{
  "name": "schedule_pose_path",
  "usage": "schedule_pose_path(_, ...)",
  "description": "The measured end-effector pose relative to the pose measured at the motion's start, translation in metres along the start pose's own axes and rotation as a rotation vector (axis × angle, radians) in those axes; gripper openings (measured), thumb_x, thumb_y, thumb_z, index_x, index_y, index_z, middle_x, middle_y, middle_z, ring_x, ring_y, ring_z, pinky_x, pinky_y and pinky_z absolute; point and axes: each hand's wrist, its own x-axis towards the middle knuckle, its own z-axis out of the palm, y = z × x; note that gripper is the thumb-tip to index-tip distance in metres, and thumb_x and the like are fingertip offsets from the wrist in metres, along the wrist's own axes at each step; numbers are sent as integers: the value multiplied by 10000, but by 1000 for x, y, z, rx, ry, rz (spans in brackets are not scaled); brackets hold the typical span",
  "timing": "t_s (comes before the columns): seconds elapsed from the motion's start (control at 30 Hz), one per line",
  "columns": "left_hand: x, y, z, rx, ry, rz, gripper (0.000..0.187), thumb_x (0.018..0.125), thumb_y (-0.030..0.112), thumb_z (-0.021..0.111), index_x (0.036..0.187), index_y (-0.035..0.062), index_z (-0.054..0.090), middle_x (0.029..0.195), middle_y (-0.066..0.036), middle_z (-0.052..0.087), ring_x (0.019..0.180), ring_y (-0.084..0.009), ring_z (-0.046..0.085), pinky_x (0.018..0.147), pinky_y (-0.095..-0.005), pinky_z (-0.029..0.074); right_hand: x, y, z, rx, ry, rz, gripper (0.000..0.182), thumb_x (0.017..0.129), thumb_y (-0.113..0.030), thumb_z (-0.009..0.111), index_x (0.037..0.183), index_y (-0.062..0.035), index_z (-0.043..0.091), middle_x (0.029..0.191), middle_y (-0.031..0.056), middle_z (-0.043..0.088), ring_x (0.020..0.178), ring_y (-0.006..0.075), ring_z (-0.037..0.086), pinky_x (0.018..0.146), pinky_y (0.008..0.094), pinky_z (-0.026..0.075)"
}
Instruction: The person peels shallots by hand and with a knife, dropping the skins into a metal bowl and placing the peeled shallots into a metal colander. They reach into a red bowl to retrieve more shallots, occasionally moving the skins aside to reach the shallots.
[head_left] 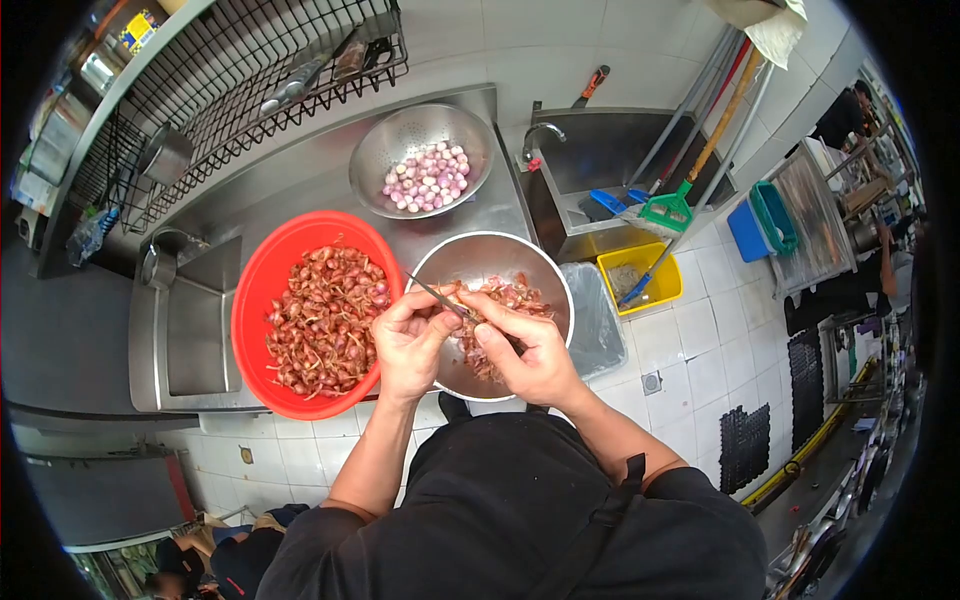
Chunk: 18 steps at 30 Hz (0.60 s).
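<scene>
Over a metal bowl (420,270) with papery skins (510,295) in it, my two hands are close together. My left hand (412,335) is closed around a small knife (432,290), whose blade points up and to the left. My right hand (525,350) is closed, thumb and fingers meeting near the knife; what it pinches is too small and covered to make out. A red basin (248,310) full of unpeeled shallots (325,320) stands to the left. Behind the bowl, a steel colander (375,150) holds peeled shallots (428,178).
A sink (205,330) lies at the left, another with a faucet (545,130) at the back. Brushes and a green broom (668,212) lean there above a yellow bucket (665,285). A wire rack (230,110) hangs upper left. Other people are at the lower left and far right.
</scene>
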Motion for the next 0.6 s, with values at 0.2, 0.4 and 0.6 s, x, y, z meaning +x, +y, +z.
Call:
schedule_pose_path(0.2, -3, 0, 0, 88, 14, -43, 231, 880, -73, 667, 1109, -44, 660, 1048, -105, 642, 898, -142, 650, 792, -268, 553, -1, 6, -8, 28, 16, 102, 361, 982, -72, 545, 1327, 32, 564, 1263, 158, 645, 1181, 178, 588, 1024, 306, 434)
schedule_pose_path(0.4, -5, -2, -2, -38, 46, -107, 256, 925, -4, 641, 1178, -30, 611, 1049, -112, 678, 910, -160, 643, 791, -291, 530, -3, -4, -3, 140, 20, 150, 364, 989, -79, 547, 1337, 26, 559, 1260, 144, 644, 1189, 164, 569, 1028, 303, 423)
schedule_pose_path(0.6, -4, 5, -5, -80, -27, -108, 277, 934, 16, 634, 1204, -25, 592, 1052, -117, 677, 926, -165, 642, 840, -307, 526, 1, 2, -2, 141, 32, 146, 360, 985, -74, 557, 1332, 24, 565, 1285, 145, 630, 1206, 157, 556, 1033, 300, 419)
